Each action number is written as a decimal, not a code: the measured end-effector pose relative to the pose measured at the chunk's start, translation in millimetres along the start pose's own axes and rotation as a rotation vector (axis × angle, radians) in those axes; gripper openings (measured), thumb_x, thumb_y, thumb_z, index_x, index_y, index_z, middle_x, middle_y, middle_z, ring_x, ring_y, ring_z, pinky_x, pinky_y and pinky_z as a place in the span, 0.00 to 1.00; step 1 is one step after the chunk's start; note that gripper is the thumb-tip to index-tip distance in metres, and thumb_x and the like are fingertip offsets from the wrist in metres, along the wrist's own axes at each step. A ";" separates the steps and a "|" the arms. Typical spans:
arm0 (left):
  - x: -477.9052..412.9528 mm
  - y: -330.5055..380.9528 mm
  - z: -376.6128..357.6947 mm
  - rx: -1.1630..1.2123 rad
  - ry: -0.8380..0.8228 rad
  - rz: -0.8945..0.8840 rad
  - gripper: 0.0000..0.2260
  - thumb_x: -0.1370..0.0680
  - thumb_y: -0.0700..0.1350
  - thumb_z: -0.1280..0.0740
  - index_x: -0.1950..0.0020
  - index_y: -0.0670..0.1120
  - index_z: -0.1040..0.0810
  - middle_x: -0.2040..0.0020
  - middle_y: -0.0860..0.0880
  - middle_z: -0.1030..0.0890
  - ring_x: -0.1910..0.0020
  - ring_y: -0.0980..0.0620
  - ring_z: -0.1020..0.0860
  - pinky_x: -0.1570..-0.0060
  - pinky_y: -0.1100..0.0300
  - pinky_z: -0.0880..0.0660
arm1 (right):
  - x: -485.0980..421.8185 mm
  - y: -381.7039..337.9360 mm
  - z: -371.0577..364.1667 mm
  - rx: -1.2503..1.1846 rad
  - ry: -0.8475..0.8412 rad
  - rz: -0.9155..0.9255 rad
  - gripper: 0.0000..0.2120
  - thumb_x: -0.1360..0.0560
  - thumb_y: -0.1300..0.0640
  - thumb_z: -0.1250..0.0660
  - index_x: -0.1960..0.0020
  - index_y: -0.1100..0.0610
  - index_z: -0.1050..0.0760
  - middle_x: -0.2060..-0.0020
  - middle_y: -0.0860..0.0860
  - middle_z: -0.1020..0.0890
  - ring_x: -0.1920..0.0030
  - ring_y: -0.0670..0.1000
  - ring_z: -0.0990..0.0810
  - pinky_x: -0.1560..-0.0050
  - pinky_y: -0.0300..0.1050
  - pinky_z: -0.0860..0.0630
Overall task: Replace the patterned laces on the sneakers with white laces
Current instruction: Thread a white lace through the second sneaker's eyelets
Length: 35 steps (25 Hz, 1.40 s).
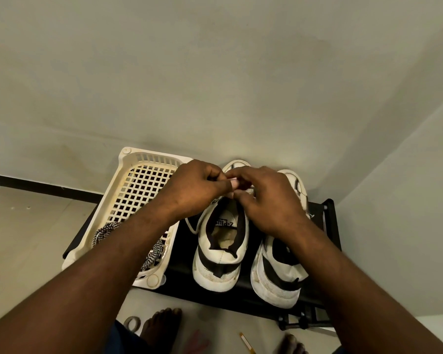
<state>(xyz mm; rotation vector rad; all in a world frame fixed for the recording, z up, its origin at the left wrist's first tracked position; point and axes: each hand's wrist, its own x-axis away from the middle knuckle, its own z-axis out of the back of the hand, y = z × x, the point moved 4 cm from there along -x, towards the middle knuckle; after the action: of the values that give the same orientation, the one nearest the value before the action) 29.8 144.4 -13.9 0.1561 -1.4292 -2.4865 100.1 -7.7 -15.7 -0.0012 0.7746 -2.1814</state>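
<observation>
Head view: left hand (pixel 197 187) and right hand (pixel 269 198) meet over the tongue of the left sneaker (pixel 220 251), each grip pinched on a bit of white lace (pixel 247 192), mostly hidden by fingers. The right sneaker (pixel 276 272) stands just beside it on the black rack (pixel 327 226). Patterned laces (pixel 105 231) lie in the cream basket (pixel 124 159).

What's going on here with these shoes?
A person is relacing sneakers on a black rack. The left hand and right hand both pinch with curled fingers at the top of the middle sneaker, apparently threading a white lace whose loose part hangs at its side. The patterned laces already lie in the basket. The other sneaker is partly hidden.
</observation>
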 end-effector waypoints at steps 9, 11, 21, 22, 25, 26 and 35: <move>-0.7 -3.7 2.5 -0.029 0.042 0.005 0.13 0.23 0.55 0.26 0.64 0.50 0.16 0.71 0.55 0.20 0.73 0.62 0.26 0.64 0.61 0.30 | 0.3 5.5 8.2 0.004 0.014 -0.029 0.17 0.25 0.47 0.24 0.37 0.42 0.19 0.47 0.39 0.17 0.44 0.45 0.23 0.45 0.44 0.26; -0.9 -0.7 -1.1 -0.022 0.053 -0.007 0.17 0.24 0.58 0.25 0.67 0.48 0.18 0.74 0.53 0.23 0.73 0.59 0.28 0.66 0.60 0.31 | 1.9 -3.1 6.0 -0.035 0.017 0.025 0.16 0.25 0.50 0.25 0.37 0.42 0.19 0.53 0.39 0.18 0.51 0.43 0.22 0.52 0.41 0.26; 6.3 -11.3 -7.9 -0.397 0.054 0.019 0.07 0.29 0.54 0.22 0.59 0.54 0.17 0.65 0.56 0.17 0.63 0.57 0.18 0.56 0.56 0.20 | -0.6 8.3 -0.8 -0.085 -0.028 -0.076 0.05 0.25 0.53 0.24 0.50 0.45 0.13 0.56 0.42 0.17 0.53 0.43 0.20 0.50 0.44 0.23; 6.1 -10.1 -8.0 -0.422 0.078 0.001 0.06 0.29 0.53 0.24 0.58 0.53 0.17 0.65 0.55 0.17 0.62 0.56 0.18 0.55 0.54 0.20 | -0.4 8.2 -2.0 -0.111 -0.024 -0.095 0.06 0.26 0.54 0.23 0.50 0.45 0.14 0.58 0.42 0.16 0.55 0.42 0.20 0.51 0.44 0.22; 3.5 -16.3 -0.8 -0.389 0.107 0.047 0.04 0.27 0.51 0.25 0.59 0.52 0.15 0.65 0.54 0.16 0.63 0.54 0.17 0.54 0.52 0.19 | 0.1 9.8 -3.5 -0.179 0.004 -0.145 0.07 0.28 0.55 0.20 0.56 0.48 0.18 0.63 0.41 0.17 0.60 0.41 0.19 0.56 0.41 0.22; 2.6 -21.0 2.2 -0.330 0.106 0.086 0.04 0.26 0.50 0.26 0.59 0.51 0.15 0.65 0.53 0.15 0.64 0.54 0.16 0.53 0.51 0.18 | 0.3 9.7 -4.9 -0.184 0.002 -0.147 0.07 0.29 0.54 0.20 0.57 0.48 0.18 0.64 0.41 0.16 0.59 0.40 0.18 0.56 0.40 0.22; 1.0 -46.2 7.9 0.129 -0.012 0.286 0.02 0.22 0.37 0.27 0.53 0.41 0.14 0.58 0.42 0.13 0.58 0.44 0.14 0.49 0.43 0.15 | -2.6 1.5 -19.0 -0.083 0.007 -0.097 0.05 0.25 0.54 0.25 0.50 0.46 0.14 0.58 0.39 0.15 0.52 0.40 0.19 0.48 0.42 0.22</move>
<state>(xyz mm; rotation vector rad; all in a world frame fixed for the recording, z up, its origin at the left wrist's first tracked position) 18.8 172.7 -49.7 -0.0375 -1.4999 -2.1714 98.2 3.4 -31.3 -0.0746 0.8857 -2.2400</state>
